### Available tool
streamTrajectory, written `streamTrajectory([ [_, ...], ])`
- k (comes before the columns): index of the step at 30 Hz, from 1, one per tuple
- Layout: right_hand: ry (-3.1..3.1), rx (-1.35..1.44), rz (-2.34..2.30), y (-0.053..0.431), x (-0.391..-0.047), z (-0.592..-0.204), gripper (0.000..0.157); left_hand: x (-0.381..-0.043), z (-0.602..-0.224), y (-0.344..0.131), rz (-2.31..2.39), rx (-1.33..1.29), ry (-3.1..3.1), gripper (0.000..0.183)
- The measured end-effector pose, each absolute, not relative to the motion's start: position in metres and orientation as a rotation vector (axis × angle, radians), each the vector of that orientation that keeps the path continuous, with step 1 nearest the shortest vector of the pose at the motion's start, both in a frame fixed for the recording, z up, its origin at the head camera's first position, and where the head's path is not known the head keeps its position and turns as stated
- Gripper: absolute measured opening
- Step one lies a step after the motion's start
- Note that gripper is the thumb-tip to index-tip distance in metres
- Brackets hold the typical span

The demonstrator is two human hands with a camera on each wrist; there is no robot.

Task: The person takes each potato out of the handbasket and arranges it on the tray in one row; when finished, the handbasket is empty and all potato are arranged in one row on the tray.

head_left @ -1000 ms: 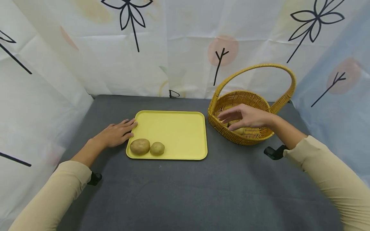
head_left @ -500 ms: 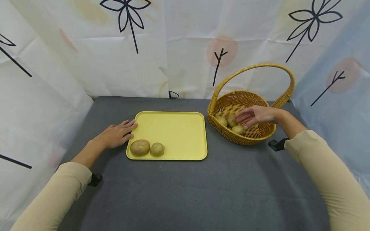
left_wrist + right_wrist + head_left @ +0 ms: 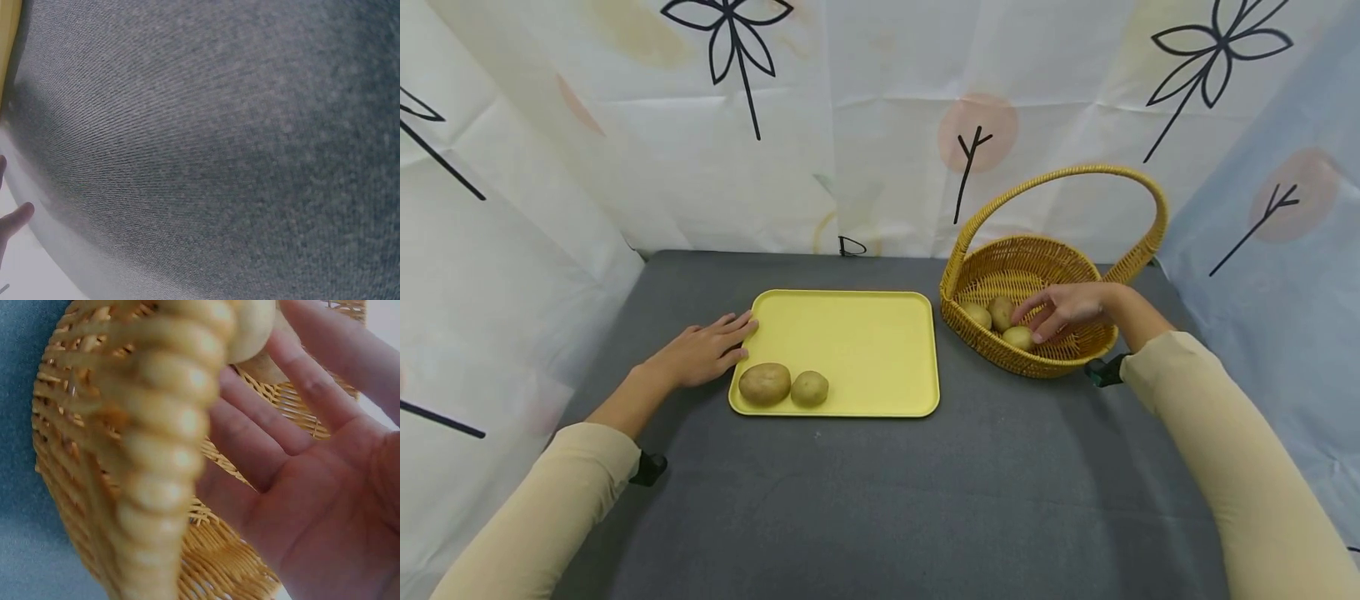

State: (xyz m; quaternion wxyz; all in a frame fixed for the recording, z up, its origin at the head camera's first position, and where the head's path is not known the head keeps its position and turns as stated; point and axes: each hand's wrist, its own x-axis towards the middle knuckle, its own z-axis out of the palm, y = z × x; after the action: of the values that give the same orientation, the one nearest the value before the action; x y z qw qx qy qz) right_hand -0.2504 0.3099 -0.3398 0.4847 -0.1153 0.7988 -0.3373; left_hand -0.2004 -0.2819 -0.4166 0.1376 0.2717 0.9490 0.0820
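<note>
Tray [image 3: 850, 333] at frame centre, two potatoes [image 3: 781, 386] at its lower left corner — basket [image 3: 1000, 354] just right of it, holding three potatoes [image 3: 998, 318] — left hand [image 3: 700, 353] at the tray's left edge

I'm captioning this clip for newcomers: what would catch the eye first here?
The wicker basket with its tall arched handle, at the right of the grey table, where the right hand reaches among three potatoes. Next, the yellow tray at centre holding two potatoes, the left hand at its edge.
</note>
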Motion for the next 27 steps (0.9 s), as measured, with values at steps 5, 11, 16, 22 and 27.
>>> streamTrajectory([
  [5,1.915,-0.249,-0.794,0.305,-0.253,-0.341,0.063,-0.2,-0.417,-0.283,0.238,0.779,2.745,0.059],
  [11,1.887,-0.282,-0.79,0.297,-0.254,-0.342,0.061,-0.199,-0.417,-0.283,0.236,0.786,2.746,0.059],
  [16,1.893,-0.341,-0.722,0.293,-0.254,-0.344,0.061,-0.2,-0.418,-0.284,0.234,0.776,2.741,0.059],
  [22,1.916,-0.366,-0.672,0.291,-0.254,-0.345,0.06,-0.201,-0.419,-0.285,0.242,0.778,2.741,0.06],
  [27,1.937,-0.395,-0.653,0.292,-0.254,-0.345,0.055,-0.201,-0.42,-0.285,0.247,0.771,2.738,0.06],
])
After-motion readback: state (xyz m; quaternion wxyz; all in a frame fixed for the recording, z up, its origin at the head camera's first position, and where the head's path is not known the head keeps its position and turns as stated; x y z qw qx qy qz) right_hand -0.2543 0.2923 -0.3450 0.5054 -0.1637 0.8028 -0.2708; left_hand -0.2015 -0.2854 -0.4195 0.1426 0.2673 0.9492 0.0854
